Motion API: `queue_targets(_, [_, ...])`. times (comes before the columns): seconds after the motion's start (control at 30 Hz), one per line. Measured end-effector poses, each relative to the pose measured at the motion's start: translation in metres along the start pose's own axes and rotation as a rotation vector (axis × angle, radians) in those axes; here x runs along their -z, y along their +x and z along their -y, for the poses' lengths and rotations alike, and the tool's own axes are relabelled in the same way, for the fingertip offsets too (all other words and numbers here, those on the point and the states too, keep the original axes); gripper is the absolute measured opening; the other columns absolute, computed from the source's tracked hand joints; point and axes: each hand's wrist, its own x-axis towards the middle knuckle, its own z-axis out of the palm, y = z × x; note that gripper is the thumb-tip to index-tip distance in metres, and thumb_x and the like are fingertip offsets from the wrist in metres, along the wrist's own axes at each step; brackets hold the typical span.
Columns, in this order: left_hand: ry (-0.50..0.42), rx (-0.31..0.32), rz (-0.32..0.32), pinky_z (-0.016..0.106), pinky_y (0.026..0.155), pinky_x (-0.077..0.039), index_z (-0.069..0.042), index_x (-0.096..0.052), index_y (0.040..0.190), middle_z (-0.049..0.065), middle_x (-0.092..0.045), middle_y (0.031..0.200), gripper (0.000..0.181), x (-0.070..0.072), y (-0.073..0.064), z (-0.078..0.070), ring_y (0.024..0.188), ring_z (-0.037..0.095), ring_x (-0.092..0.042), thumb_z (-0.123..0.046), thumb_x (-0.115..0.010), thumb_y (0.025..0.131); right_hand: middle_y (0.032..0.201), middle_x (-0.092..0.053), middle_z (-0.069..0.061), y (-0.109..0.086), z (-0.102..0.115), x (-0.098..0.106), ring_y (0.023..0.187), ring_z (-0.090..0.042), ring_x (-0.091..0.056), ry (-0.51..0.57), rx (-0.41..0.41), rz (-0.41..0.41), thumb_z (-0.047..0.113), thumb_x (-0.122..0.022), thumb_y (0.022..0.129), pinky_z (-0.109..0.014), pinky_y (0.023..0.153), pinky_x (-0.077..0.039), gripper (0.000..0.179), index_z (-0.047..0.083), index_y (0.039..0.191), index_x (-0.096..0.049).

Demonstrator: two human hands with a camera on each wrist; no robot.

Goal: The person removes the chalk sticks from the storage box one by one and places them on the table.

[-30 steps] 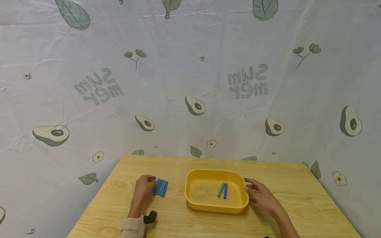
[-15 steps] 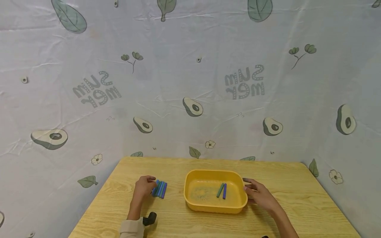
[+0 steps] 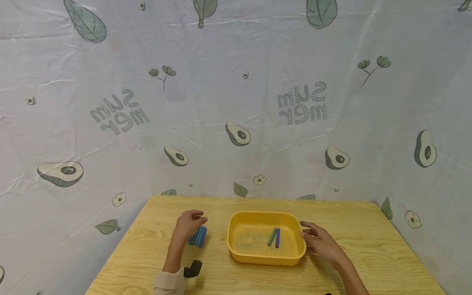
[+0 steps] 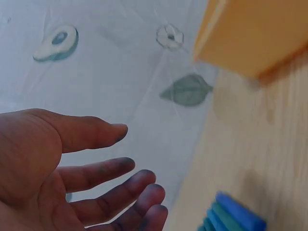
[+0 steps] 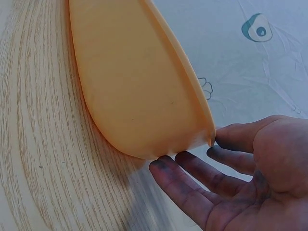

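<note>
Several blue, green and violet chalk sticks [image 3: 200, 239] lie side by side on the table at left. Over the row hovers my left hand [image 3: 186, 226], fingers spread and loosely bent; the left wrist view shows nothing between them. A yellow tray [image 3: 263, 259] stands to the right, with a green chalk stick [image 3: 272, 237] and a violet chalk stick [image 3: 277, 238] inside. At the tray's right end, my right hand [image 3: 323, 245] touches the outer wall and rim with its fingertips, fairly straight. Grey dust marks the fingertips of both hands.
Powdery smudges cover part of the tray floor. The wooden table [image 3: 350, 221] reaches back to a printed cloth [image 3: 206, 94] hanging behind and along the sides. A black wrist piece [image 3: 193, 268] juts from the left sleeve [image 3: 169, 282].
My left hand has moved right and a little farther away, from the row's left side to above it. My right hand stays at the tray. The head view has shifted slightly.
</note>
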Motion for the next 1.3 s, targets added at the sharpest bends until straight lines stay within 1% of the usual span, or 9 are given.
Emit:
queue_targets(0.17, [-0.028, -0.080, 0.035, 0.047, 0.083, -0.065, 0.002, -0.072, 0.133, 0.025, -0.075, 0.123, 0.039, -0.014, 0.004, -0.037, 0.101, 0.036, -0.076, -0.021, -0.074, 0.101, 0.152, -0.046, -0.043, -0.001, 0.001, 0.000, 0.123, -0.046, -0.070, -0.004, 0.005, -0.005, 0.016, -0.051, 0.114, -0.048, 0.092, -0.065, 0.062, -0.009, 0.165, -0.025])
queue_targets(0.27, [-0.056, -0.112, 0.058, 0.042, 0.078, -0.066, 0.002, -0.072, 0.133, 0.025, -0.076, 0.121, 0.039, -0.023, 0.007, -0.056, 0.094, 0.032, -0.077, -0.021, -0.074, 0.101, 0.151, -0.046, -0.043, -0.001, 0.000, 0.001, 0.123, -0.046, -0.070, -0.009, 0.013, 0.002, 0.017, -0.050, 0.115, -0.048, 0.092, -0.066, 0.062, -0.010, 0.165, -0.024])
queue_targets(0.4, [-0.120, -0.119, 0.109, 0.041, 0.080, -0.066, 0.004, -0.071, 0.133, 0.023, -0.076, 0.119, 0.040, -0.036, 0.010, -0.077, 0.096, 0.032, -0.077, -0.020, -0.074, 0.102, 0.150, -0.046, -0.045, 0.000, 0.000, 0.002, 0.122, -0.047, -0.070, 0.002, 0.031, 0.019, 0.016, -0.049, 0.115, -0.048, 0.092, -0.066, 0.063, -0.013, 0.164, -0.022])
queue_targets(0.53, [-0.184, -0.116, 0.172, 0.042, 0.084, -0.067, 0.006, -0.070, 0.132, 0.024, -0.076, 0.118, 0.040, -0.050, 0.013, -0.092, 0.101, 0.037, -0.076, -0.019, -0.073, 0.102, 0.149, -0.046, -0.046, 0.000, 0.000, 0.003, 0.121, -0.048, -0.071, 0.011, 0.037, 0.022, 0.016, -0.049, 0.115, -0.049, 0.093, -0.065, 0.063, -0.014, 0.163, -0.022])
queue_targets(0.67, [-0.238, -0.113, 0.230, 0.045, 0.086, -0.067, 0.008, -0.069, 0.133, 0.026, -0.075, 0.121, 0.041, -0.066, 0.015, -0.101, 0.106, 0.045, -0.075, -0.017, -0.073, 0.102, 0.148, -0.047, -0.045, 0.000, 0.001, 0.003, 0.120, -0.048, -0.071, 0.003, 0.036, 0.017, 0.016, -0.050, 0.115, -0.049, 0.093, -0.065, 0.063, -0.014, 0.163, -0.023])
queue_targets(0.83, [-0.266, -0.092, 0.281, 0.047, 0.087, -0.067, 0.008, -0.069, 0.133, 0.026, -0.074, 0.125, 0.041, -0.087, 0.015, -0.111, 0.105, 0.044, -0.076, -0.016, -0.074, 0.101, 0.148, -0.047, -0.045, 0.000, 0.002, 0.002, 0.120, -0.048, -0.071, -0.001, 0.036, 0.012, 0.014, -0.050, 0.115, -0.049, 0.093, -0.065, 0.061, -0.014, 0.163, -0.024])
queue_targets(0.97, [-0.277, -0.058, 0.300, 0.046, 0.084, -0.067, 0.007, -0.071, 0.131, 0.024, -0.074, 0.125, 0.039, -0.102, 0.015, -0.115, 0.106, 0.045, -0.076, -0.016, -0.076, 0.100, 0.147, -0.049, -0.044, 0.001, 0.003, 0.001, 0.119, -0.048, -0.072, -0.003, 0.028, 0.004, 0.014, -0.049, 0.115, -0.049, 0.092, -0.065, 0.060, -0.014, 0.163, -0.025])
queue_targets(1.07, [-0.275, -0.036, 0.308, 0.043, 0.081, -0.068, 0.006, -0.074, 0.128, 0.023, -0.075, 0.124, 0.036, -0.113, 0.016, -0.117, 0.104, 0.042, -0.077, -0.015, -0.077, 0.099, 0.147, -0.050, -0.043, 0.001, 0.003, 0.001, 0.120, -0.046, -0.072, -0.009, 0.018, -0.006, 0.015, -0.049, 0.115, -0.049, 0.092, -0.065, 0.060, -0.013, 0.163, -0.026])
queue_targets(1.3, [-0.218, -0.005, 0.312, 0.038, 0.071, -0.068, 0.000, -0.082, 0.116, 0.017, -0.078, 0.115, 0.025, -0.135, 0.019, -0.119, 0.091, 0.032, -0.078, -0.015, -0.080, 0.096, 0.148, -0.048, -0.044, 0.000, 0.002, 0.002, 0.120, -0.049, -0.071, -0.016, 0.025, 0.004, 0.014, -0.049, 0.115, -0.050, 0.093, -0.065, 0.061, -0.013, 0.163, -0.024])
